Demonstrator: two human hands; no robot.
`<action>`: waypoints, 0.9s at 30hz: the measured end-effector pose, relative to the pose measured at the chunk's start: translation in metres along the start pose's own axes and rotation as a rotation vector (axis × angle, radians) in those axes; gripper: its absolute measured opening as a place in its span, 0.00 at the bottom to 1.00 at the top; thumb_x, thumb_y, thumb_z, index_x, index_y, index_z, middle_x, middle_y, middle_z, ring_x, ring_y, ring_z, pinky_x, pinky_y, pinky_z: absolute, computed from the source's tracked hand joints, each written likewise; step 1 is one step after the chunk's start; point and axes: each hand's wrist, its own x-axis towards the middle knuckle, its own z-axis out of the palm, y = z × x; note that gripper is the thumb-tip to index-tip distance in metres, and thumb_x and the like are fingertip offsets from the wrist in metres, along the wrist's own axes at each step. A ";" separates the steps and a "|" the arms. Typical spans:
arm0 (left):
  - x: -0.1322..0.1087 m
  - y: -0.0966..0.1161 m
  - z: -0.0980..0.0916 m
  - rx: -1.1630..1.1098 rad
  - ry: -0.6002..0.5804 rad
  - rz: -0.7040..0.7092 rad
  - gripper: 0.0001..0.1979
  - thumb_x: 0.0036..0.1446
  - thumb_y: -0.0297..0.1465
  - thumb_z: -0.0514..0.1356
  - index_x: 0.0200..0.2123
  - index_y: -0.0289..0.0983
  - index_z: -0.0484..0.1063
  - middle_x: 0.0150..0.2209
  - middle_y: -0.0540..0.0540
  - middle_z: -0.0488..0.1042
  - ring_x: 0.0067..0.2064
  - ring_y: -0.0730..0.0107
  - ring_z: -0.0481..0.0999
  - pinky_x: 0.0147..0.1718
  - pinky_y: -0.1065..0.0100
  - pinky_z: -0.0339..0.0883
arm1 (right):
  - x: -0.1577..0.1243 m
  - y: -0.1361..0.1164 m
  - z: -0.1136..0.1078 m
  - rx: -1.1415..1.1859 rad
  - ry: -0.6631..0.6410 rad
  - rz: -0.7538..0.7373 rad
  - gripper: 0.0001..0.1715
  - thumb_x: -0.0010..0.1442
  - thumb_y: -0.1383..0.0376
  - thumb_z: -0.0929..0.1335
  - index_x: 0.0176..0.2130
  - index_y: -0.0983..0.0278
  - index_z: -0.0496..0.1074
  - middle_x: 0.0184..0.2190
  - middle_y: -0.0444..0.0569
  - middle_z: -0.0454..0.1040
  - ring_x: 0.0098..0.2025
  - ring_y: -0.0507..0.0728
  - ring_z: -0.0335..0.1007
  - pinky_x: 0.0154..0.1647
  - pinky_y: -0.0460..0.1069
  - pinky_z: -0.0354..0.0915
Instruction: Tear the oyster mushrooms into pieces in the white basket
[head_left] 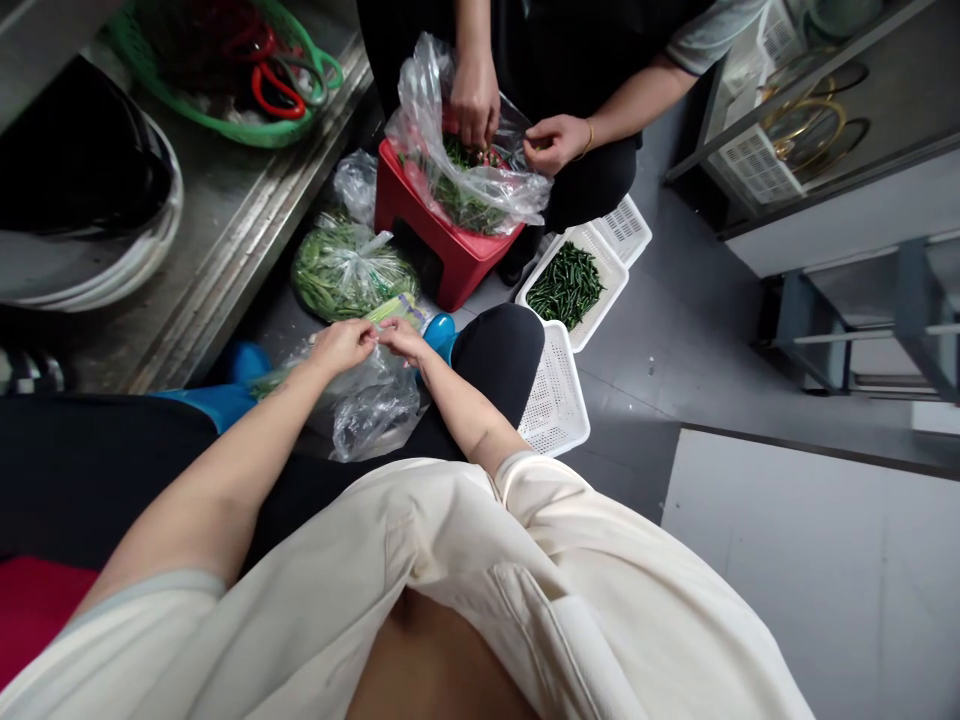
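Note:
My left hand [345,345] and my right hand [403,338] meet in front of my knees, fingertips pinched close together. Whatever lies between their fingers is too small to make out. Just beyond them are pale green stalks [393,311] with a purplish band. A tied clear bag of leafy greens [330,265] rests on the floor further out. Below my hands spreads a crumpled clear plastic bag [375,410], with some green leaves at its left side.
A co-worker's hands [475,100] work in an open plastic bag of greens [469,205] on a red stool [405,195]. White baskets stand at right, one holding green chillies [566,285]. A metal shelf [225,240] at left bears a green basket [247,130] with red-handled scissors [277,92].

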 end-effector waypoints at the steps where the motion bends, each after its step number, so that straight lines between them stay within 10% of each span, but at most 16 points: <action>1: 0.000 0.000 0.002 -0.018 0.008 -0.036 0.12 0.60 0.30 0.60 0.44 0.37 0.81 0.45 0.42 0.83 0.46 0.55 0.81 0.39 0.65 0.65 | -0.002 -0.001 0.000 -0.040 0.007 -0.021 0.16 0.63 0.74 0.70 0.47 0.64 0.63 0.29 0.37 0.63 0.25 0.47 0.55 0.26 0.39 0.57; 7: -0.003 0.004 0.016 -0.131 0.124 -0.137 0.09 0.57 0.31 0.60 0.38 0.36 0.79 0.42 0.39 0.81 0.43 0.54 0.80 0.36 0.65 0.63 | -0.002 -0.003 0.002 -0.286 0.022 -0.129 0.17 0.60 0.76 0.68 0.48 0.64 0.65 0.34 0.41 0.67 0.35 0.53 0.68 0.49 0.49 0.75; 11: -0.002 0.006 0.023 -0.201 0.207 -0.184 0.05 0.55 0.30 0.59 0.32 0.36 0.75 0.38 0.39 0.79 0.40 0.55 0.78 0.38 0.64 0.64 | -0.002 -0.004 0.003 -0.456 0.039 -0.199 0.17 0.61 0.74 0.67 0.50 0.64 0.67 0.40 0.47 0.72 0.49 0.62 0.74 0.69 0.63 0.67; 18: 0.005 0.017 0.021 -0.470 0.178 -0.297 0.03 0.51 0.26 0.59 0.26 0.38 0.68 0.29 0.46 0.73 0.34 0.64 0.72 0.38 0.68 0.63 | 0.001 0.003 0.005 -0.520 0.133 -0.170 0.10 0.65 0.71 0.65 0.47 0.63 0.70 0.53 0.53 0.74 0.59 0.67 0.71 0.72 0.68 0.61; 23: 0.008 0.017 0.006 -0.442 0.112 -0.297 0.03 0.53 0.25 0.59 0.28 0.37 0.70 0.30 0.46 0.74 0.34 0.64 0.73 0.37 0.69 0.64 | 0.009 -0.002 0.009 -0.284 0.150 -0.059 0.04 0.67 0.72 0.65 0.38 0.66 0.68 0.33 0.45 0.70 0.39 0.53 0.70 0.50 0.48 0.74; 27: 0.003 0.014 -0.002 -0.263 0.157 -0.160 0.08 0.57 0.26 0.60 0.39 0.35 0.77 0.46 0.38 0.80 0.48 0.54 0.79 0.45 0.65 0.67 | 0.002 -0.010 0.006 -0.087 0.070 -0.001 0.06 0.69 0.72 0.65 0.38 0.65 0.64 0.22 0.36 0.56 0.22 0.48 0.51 0.23 0.39 0.55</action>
